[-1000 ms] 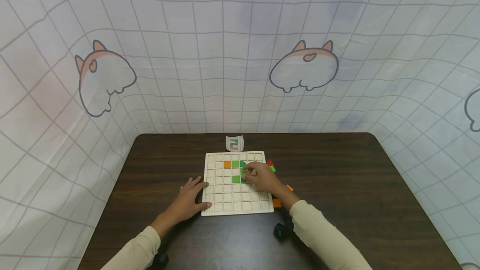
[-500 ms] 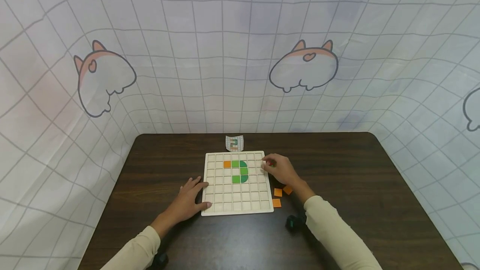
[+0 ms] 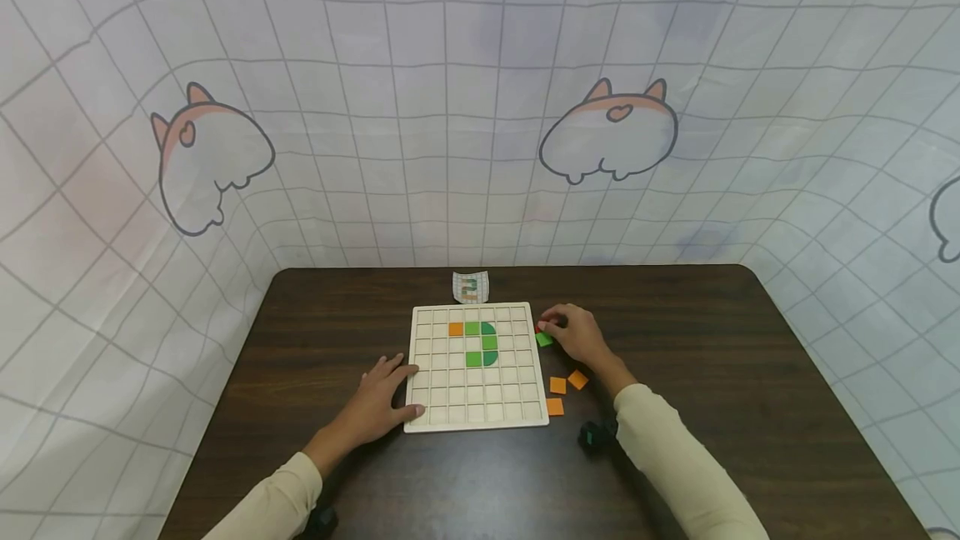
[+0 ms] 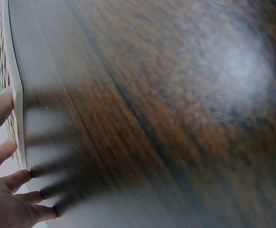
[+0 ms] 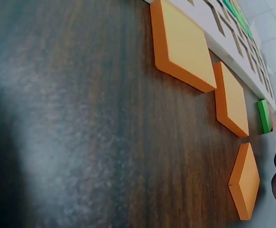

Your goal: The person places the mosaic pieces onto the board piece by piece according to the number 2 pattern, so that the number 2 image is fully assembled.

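A cream grid board (image 3: 442, 390) lies on the table, with an orange square tile (image 3: 456, 329) and several green tiles (image 3: 489, 342) set in its cells. My left hand (image 3: 377, 398) rests at the board's left edge, fingers spread, thumb and forefinger over the rim. Beyond the right edge, my right hand (image 3: 576, 333) is bent with thumb and forefinger close together, right at a red piece (image 3: 537, 329) and a loose green tile (image 3: 543, 340). The hand partly covers the red piece; I cannot tell whether the fingertips pinch anything.
Loose orange tiles (image 5: 185, 47) lie along the board's right side, nearer me than the green one. A small printed pattern card (image 3: 470, 287) sits behind the board. A patterned white cloth (image 3: 465, 215) hangs behind the dark wooden table (image 3: 675, 332).
My right hand has left the board's green tiles and moved right to the pieces beside the board, uncovering the orange tiles. My left hand has stayed at the board's edge.
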{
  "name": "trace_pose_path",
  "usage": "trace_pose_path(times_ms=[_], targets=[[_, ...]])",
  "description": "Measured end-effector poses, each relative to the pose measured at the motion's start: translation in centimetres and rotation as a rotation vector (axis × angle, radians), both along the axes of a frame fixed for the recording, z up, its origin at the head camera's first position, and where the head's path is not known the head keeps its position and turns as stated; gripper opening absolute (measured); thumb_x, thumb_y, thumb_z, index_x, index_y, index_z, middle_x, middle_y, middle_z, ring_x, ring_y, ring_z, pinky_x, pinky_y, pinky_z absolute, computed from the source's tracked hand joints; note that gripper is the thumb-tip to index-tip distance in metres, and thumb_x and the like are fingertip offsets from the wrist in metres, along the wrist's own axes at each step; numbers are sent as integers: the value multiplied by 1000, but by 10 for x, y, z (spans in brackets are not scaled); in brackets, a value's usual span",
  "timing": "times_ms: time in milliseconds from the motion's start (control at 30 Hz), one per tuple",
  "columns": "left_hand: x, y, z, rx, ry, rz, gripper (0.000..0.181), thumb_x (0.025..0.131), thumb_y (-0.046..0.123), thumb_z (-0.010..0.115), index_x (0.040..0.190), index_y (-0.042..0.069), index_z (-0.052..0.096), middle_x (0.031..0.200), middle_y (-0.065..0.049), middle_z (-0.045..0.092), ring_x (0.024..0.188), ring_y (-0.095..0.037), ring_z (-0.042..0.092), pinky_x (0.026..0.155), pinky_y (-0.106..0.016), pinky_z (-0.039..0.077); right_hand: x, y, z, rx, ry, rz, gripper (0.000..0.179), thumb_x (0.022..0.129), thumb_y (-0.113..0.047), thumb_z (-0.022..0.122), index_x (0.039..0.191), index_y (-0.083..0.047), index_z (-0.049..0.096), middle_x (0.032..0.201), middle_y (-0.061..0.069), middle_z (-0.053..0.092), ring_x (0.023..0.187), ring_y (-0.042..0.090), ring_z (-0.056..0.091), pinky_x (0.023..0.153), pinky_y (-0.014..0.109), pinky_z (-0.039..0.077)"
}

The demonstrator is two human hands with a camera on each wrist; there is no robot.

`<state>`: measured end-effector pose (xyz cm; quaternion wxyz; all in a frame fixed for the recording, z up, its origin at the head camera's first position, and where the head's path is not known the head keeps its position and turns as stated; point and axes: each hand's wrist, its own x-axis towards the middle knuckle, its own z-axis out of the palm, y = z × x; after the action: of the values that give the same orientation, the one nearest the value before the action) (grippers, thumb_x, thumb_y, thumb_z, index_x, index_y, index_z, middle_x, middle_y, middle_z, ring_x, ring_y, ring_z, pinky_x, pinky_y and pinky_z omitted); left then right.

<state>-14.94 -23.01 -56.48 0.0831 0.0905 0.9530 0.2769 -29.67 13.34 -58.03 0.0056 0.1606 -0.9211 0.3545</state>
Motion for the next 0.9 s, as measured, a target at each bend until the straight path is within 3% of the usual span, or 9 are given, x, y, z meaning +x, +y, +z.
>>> trace_pose_path(times_ms=[433, 733, 900], targets=[[0, 0, -1, 2, -3, 4, 67, 88, 37, 78, 144, 11, 53, 159, -22, 36, 150, -49, 21, 111, -76, 20, -5, 3, -2, -4, -85, -19, 23, 97, -23, 68, 115, -9, 72, 101, 9, 67, 91, 24, 58, 81, 42, 48], [1, 0, 0, 2, -5, 9, 66, 88, 37, 78, 144, 11, 53, 159, -22, 36, 150, -49, 21, 111, -76, 20, -9, 11, -2, -5, -114, 91, 29, 97, -16, 68, 125, -9, 68, 112, 11, 67, 106, 29, 61, 96, 52, 48], [1, 0, 0, 4, -5, 11, 66, 88, 36, 78, 144, 10, 53, 159, -22, 36, 150, -49, 21, 111, -75, 20, -12, 16, 1, 0, -124, 140, 31, 96, -14, 68, 127, -8, 68, 113, 11, 65, 108, 29, 60, 96, 52, 49]])
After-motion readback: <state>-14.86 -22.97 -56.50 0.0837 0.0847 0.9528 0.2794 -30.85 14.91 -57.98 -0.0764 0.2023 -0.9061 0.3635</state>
